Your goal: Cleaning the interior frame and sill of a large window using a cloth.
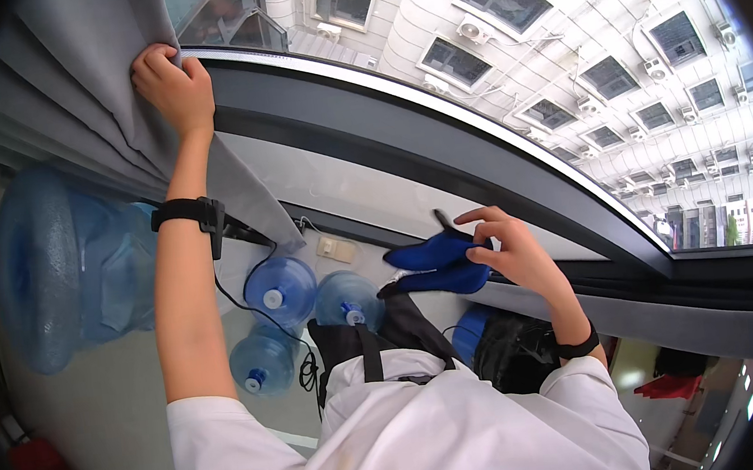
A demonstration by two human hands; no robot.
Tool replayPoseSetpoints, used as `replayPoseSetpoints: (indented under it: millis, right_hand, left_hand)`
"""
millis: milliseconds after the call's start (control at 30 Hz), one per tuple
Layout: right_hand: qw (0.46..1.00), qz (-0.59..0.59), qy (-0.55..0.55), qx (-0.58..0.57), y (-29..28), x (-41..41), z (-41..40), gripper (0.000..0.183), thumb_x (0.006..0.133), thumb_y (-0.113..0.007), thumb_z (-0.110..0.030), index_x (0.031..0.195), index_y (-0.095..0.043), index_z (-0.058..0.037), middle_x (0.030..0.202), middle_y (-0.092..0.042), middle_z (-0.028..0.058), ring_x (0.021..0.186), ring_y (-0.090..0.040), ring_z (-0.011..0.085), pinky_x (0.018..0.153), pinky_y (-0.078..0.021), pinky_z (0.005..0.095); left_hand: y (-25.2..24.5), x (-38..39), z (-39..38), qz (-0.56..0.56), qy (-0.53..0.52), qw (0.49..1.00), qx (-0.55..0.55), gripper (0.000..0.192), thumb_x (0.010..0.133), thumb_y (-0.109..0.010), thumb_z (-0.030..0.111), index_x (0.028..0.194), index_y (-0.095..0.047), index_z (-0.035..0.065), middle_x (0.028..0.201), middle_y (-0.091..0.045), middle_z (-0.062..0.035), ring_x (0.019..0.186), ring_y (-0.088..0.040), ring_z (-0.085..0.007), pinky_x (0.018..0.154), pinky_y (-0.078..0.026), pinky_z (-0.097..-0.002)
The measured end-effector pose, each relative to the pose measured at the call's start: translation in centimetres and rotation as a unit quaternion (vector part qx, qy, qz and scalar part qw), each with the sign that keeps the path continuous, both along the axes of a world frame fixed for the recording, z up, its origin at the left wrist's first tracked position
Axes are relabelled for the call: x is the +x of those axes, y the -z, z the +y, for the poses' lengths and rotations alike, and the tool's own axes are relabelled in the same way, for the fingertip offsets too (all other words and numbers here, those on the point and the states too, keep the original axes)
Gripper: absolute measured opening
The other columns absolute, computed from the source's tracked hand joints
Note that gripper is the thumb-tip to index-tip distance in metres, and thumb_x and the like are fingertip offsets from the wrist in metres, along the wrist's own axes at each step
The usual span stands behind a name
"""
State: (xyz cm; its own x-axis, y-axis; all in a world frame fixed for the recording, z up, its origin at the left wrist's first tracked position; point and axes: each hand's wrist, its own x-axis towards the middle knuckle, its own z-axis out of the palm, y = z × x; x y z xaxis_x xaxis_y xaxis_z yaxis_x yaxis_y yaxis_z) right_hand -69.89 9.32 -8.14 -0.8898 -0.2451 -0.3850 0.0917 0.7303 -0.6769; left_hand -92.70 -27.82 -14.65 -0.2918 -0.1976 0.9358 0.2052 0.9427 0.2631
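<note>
My left hand grips the edge of a grey curtain beside the window, its fingers curled into the fabric. The curtain hangs in folds and its lower corner reaches down near the wall outlet. In front of my body, my right hand pinches a blue fabric item with black trim between thumb and fingers. The item hangs in two lobes, with a dark strap end sticking up from it. I cannot tell exactly what it is. Just beyond both hands runs the dark window frame.
Large blue water bottles stand on the floor: one below the curtain, another by my legs, a third nearer. A bigger one is at left. A black cable trails past them. A black plastic bag sits at right.
</note>
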Motion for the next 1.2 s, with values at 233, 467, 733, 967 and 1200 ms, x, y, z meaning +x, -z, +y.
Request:
replayPoseSetpoints:
  millis: [233, 467, 733, 967, 1200]
  right_hand:
    - [0.984, 0.0, 0.045, -0.172, 1.7, -0.4, 1.1, 0.019, 0.079, -0.062, -0.012, 0.07, -0.053, 0.0005, 0.115, -0.059, 0.0086, 0.107, -0.051, 0.0216, 0.09, -0.0373, 0.0311]
    - [0.894, -0.077, 0.144, -0.418, 0.4, -0.5, 0.3, 0.016, 0.088, -0.054, -0.019, 0.081, -0.047, -0.0059, 0.084, -0.053, 0.0092, 0.091, -0.054, 0.0213, 0.093, -0.0367, 0.0368]
    - [0.935, 0.237, 0.096, -0.246, -3.1, -3.3, -2.3, 0.035, 0.074, -0.059, 0.0, 0.107, -0.049, -0.0026, 0.103, -0.051, 0.013, 0.094, -0.054, 0.0241, 0.086, -0.0422, 0.0309]
    - [0.825, 0.512, 0.004, 0.239, 3.9, -7.4, -6.3, 0.042, 0.075, -0.062, -0.012, 0.116, -0.054, -0.0153, 0.105, -0.048, 0.0189, 0.094, -0.047, 0.0309, 0.076, -0.0398, 0.0387]
    - [0.866, 0.469, -0.066, 0.163, 3.3, -8.8, -8.3, 0.052, 0.065, -0.071, -0.017, 0.115, -0.055, -0.0156, 0.093, -0.046, 0.015, 0.092, -0.047, 0.0296, 0.075, -0.0423, 0.0377]
  left_hand:
    - [0.1, -0.2, -0.1, 0.004, -0.006, 1.0, -0.011, 0.021, 0.068, -0.052, 0.004, 0.087, -0.044, 0.0073, 0.096, -0.048, -0.0112, 0.087, -0.045, -0.0324, 0.077, -0.036, -0.0419]
    - [0.0, -0.3, -0.1, 0.011, 0.001, 1.0, -0.017, 0.021, 0.067, -0.052, 0.003, 0.086, -0.044, 0.0075, 0.095, -0.048, -0.0107, 0.087, -0.045, -0.0323, 0.077, -0.036, -0.0422]
    - [0.2, -0.1, -0.1, 0.014, 0.0, 1.0, -0.01, 0.021, 0.067, -0.052, 0.003, 0.086, -0.044, 0.0074, 0.095, -0.048, -0.0102, 0.087, -0.045, -0.0314, 0.078, -0.035, -0.042]
    - [-0.1, -0.2, 0.8, -0.005, 0.023, 1.0, 0.006, 0.02, 0.068, -0.051, 0.002, 0.086, -0.044, 0.007, 0.096, -0.047, -0.0107, 0.09, -0.044, -0.0305, 0.082, -0.034, -0.0412]
    - [0.4, -0.1, -0.5, -0.023, 0.0, 1.0, -0.014, 0.019, 0.069, -0.051, 0.002, 0.085, -0.043, 0.0064, 0.096, -0.046, -0.011, 0.093, -0.044, -0.0297, 0.085, -0.033, -0.0413]
